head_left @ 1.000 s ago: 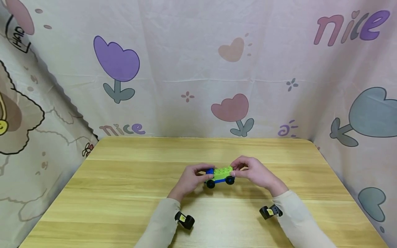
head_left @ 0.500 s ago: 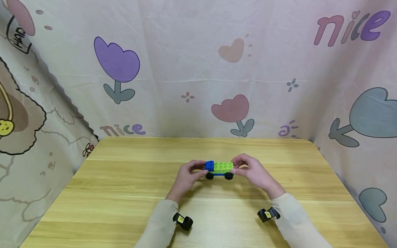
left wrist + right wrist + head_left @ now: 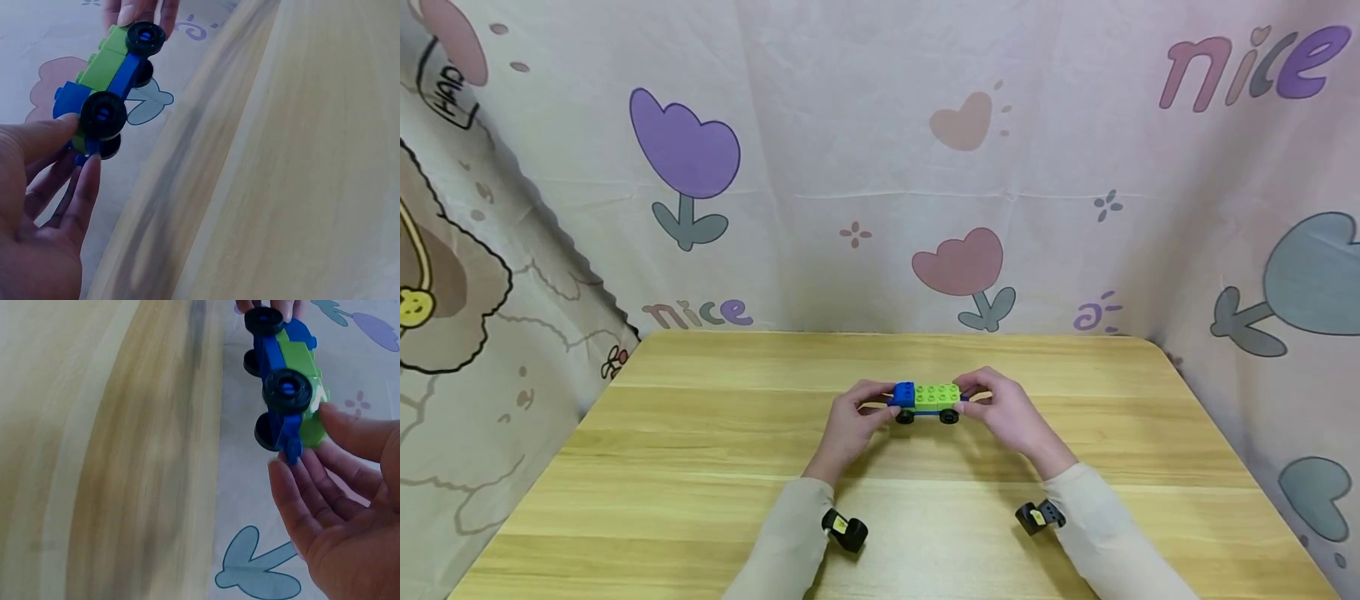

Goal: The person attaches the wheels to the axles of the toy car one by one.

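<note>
A toy truck [image 3: 934, 397] built of blocks is held level above the table between both hands. It has a blue cab block [image 3: 903, 393], lime green studded bricks [image 3: 103, 67], a blue base and black wheels [image 3: 287, 391]. My left hand [image 3: 848, 421] pinches the cab end, thumb on the near side and fingers behind and beneath. At the rear end my right hand [image 3: 1011, 411] grips the green brick, its thumb against the side. A blue hitch [image 3: 291, 450] sticks out by the right fingers.
The wooden table [image 3: 737, 425] spreads out below the hands. A printed curtain [image 3: 820, 167] hangs behind it and along both sides. Black wrist cameras [image 3: 846, 531] are strapped over the beige sleeves [image 3: 1108, 533].
The toy truck has risen and moved slightly away and left, levelling out from its earlier tilt. Both hands have moved with it and keep their grip.
</note>
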Action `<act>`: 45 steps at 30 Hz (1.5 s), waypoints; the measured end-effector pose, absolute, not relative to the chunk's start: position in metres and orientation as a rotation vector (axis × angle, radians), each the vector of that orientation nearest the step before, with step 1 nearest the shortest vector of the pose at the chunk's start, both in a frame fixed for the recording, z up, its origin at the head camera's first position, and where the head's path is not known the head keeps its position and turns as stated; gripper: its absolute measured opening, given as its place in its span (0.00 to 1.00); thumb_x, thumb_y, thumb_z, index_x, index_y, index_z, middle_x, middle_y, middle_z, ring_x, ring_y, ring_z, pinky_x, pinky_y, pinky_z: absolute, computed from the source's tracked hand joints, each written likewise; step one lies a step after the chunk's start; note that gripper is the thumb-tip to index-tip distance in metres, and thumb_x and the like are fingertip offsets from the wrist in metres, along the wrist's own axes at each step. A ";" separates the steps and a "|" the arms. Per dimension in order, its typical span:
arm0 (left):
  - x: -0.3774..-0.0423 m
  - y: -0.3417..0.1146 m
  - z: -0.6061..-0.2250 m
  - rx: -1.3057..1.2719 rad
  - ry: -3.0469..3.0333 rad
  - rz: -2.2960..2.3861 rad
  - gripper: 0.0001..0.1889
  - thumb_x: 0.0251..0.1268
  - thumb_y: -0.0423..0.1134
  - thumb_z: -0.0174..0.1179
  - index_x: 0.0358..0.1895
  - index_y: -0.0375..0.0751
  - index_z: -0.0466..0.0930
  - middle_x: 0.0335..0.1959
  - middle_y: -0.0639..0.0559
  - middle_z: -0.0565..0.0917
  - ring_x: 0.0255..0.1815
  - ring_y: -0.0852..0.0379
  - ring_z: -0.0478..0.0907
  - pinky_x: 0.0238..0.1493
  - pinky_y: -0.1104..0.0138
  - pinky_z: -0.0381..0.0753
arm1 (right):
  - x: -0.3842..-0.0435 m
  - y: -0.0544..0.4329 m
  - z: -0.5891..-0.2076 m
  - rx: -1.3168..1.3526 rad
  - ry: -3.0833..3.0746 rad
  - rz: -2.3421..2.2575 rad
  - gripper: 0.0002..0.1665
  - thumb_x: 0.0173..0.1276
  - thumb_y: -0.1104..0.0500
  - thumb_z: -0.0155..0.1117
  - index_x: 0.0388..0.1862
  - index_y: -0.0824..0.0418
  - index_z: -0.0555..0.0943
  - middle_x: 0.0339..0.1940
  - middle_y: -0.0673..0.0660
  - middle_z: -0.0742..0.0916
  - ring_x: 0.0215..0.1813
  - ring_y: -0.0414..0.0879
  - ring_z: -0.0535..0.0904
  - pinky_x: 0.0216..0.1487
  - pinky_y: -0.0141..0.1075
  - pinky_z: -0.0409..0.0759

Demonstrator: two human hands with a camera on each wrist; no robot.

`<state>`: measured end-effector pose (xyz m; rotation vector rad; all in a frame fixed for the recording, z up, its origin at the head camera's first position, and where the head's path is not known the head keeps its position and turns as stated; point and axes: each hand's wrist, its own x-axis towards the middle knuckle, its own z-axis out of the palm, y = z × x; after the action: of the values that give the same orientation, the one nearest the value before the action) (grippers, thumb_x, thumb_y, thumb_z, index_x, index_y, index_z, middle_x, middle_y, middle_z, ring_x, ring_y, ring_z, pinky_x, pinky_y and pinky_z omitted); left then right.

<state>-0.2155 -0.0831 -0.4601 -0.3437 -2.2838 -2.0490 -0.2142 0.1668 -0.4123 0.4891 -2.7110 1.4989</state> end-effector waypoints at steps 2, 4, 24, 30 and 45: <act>-0.218 -0.082 -0.461 -0.349 -2.295 -2.005 0.17 0.61 0.29 0.68 0.54 0.35 0.83 0.50 0.45 0.80 0.54 0.45 0.77 0.49 0.64 0.80 | -0.216 0.165 -0.412 0.465 -2.722 1.478 0.18 0.63 0.69 0.68 0.52 0.69 0.80 0.45 0.57 0.82 0.49 0.51 0.79 0.50 0.41 0.81; -0.222 -0.082 -0.461 -0.343 -2.315 -1.978 0.17 0.61 0.29 0.68 0.54 0.37 0.84 0.50 0.47 0.80 0.53 0.47 0.77 0.50 0.63 0.80 | -0.218 0.163 -0.411 0.428 -2.739 1.469 0.18 0.63 0.70 0.68 0.52 0.69 0.80 0.45 0.57 0.81 0.49 0.51 0.79 0.50 0.41 0.81; -0.248 -0.076 -0.457 -0.307 -2.500 -1.764 0.18 0.66 0.24 0.60 0.59 0.31 0.79 0.55 0.45 0.77 0.54 0.47 0.76 0.56 0.58 0.77 | -0.256 0.154 -0.424 0.356 -2.816 1.406 0.19 0.62 0.71 0.67 0.52 0.71 0.79 0.46 0.60 0.83 0.50 0.54 0.79 0.54 0.45 0.77; -0.252 -0.075 -0.459 -0.260 -2.583 -1.705 0.18 0.68 0.25 0.59 0.59 0.34 0.79 0.56 0.46 0.77 0.55 0.48 0.75 0.56 0.58 0.77 | -0.260 0.154 -0.427 0.366 -2.843 1.468 0.19 0.60 0.74 0.66 0.52 0.72 0.77 0.46 0.62 0.83 0.50 0.55 0.79 0.55 0.47 0.76; -0.252 -0.073 -0.459 -0.211 -2.611 -1.730 0.19 0.68 0.26 0.58 0.61 0.33 0.75 0.57 0.44 0.76 0.57 0.47 0.75 0.56 0.60 0.77 | -0.264 0.156 -0.433 0.369 -2.859 1.506 0.22 0.61 0.73 0.66 0.55 0.72 0.75 0.47 0.62 0.82 0.51 0.55 0.78 0.56 0.47 0.76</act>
<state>-0.2516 -0.0735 -0.4593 -0.2108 -2.6110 -1.7301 -0.2644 0.1555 -0.4331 0.3689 -2.8587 1.5063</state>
